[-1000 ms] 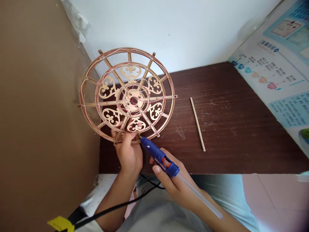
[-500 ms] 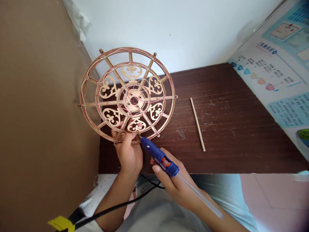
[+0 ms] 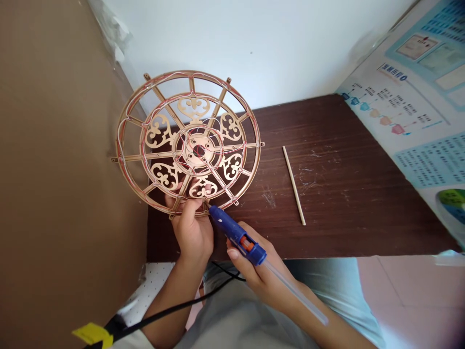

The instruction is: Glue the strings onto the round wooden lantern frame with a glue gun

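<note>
My left hand [image 3: 192, 230] grips the lower rim of a round wooden fretwork wheel [image 3: 187, 143], holding it upright over the left end of a dark wooden table [image 3: 337, 203]. Thin red and white wires run along the wheel's rings and spokes. My right hand [image 3: 259, 274] is closed round a blue glue gun [image 3: 236, 236] with a clear glue stick out of its back. The gun's nozzle touches the wheel's lower rim right beside my left thumb.
A thin wooden stick [image 3: 294, 185] lies on the table to the right of the wheel. A brown cardboard panel [image 3: 61, 194] stands at the left, a printed poster [image 3: 417, 106] at the right. The gun's black cord [image 3: 170, 308] with a yellow tag [image 3: 89, 333] runs across my lap.
The whole view has shifted slightly left and up. Both hands, the wheel and the glue gun keep the same pose relative to each other.
</note>
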Available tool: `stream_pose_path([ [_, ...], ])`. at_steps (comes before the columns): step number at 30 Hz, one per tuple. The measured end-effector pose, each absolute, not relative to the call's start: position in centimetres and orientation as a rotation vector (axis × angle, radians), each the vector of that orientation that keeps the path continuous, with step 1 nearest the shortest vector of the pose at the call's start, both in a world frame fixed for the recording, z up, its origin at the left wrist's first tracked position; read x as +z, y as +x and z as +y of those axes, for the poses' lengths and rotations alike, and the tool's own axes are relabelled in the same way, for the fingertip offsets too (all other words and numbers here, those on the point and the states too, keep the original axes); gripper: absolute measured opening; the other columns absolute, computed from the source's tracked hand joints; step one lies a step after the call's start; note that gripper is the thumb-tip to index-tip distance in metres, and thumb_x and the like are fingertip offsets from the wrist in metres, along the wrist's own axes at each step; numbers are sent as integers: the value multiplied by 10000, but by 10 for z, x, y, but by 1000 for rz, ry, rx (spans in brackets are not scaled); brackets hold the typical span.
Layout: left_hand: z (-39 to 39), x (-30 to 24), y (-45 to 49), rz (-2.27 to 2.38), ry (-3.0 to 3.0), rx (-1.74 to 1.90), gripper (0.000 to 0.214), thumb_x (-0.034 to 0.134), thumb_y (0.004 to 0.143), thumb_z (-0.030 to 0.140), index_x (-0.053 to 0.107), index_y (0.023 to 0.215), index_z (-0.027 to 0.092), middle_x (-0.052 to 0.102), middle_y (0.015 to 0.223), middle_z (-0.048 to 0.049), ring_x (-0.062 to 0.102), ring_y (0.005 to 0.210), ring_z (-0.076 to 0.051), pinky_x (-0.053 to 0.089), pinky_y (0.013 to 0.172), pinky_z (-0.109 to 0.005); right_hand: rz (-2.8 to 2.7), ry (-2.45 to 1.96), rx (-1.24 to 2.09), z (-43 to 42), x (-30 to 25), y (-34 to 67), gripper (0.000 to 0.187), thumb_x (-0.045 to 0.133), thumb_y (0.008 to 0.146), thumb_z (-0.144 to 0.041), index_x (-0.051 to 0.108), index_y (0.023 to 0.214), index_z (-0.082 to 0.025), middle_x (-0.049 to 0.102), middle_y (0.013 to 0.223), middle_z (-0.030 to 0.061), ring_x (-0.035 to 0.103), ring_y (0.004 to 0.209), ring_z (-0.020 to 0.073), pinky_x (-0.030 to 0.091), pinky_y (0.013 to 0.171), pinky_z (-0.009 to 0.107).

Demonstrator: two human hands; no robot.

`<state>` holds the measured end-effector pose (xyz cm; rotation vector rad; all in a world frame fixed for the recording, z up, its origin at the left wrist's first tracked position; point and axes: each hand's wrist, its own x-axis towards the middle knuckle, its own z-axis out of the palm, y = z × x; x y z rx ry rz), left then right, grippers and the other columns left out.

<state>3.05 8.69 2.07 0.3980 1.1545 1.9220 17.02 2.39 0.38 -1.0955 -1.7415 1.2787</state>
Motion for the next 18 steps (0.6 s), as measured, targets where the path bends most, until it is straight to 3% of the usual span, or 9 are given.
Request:
stream_pose_path([
  [6, 87, 21, 31, 1178, 456, 1899, 492, 731, 712, 96, 691, 1162, 292, 804, 1226, 14, 751, 1220, -247, 612, 1017, -369, -1748, -1112, 1293, 25, 6, 171, 226, 509, 1120, -401, 568, 980, -234, 605, 895, 11, 581, 752, 170, 494, 691, 297],
  [18, 86, 20, 30, 1162, 432, 1911, 514, 726, 717, 78, 671, 1179, 298, 795, 1263, 17, 743, 1245, -246, 610, 1028, -373, -1765, -1111, 1276, 25, 7, 170, 261, 501, 1123, -425, 559, 952, -238, 600, 880, 9, 580, 741, 171, 487, 680, 296],
])
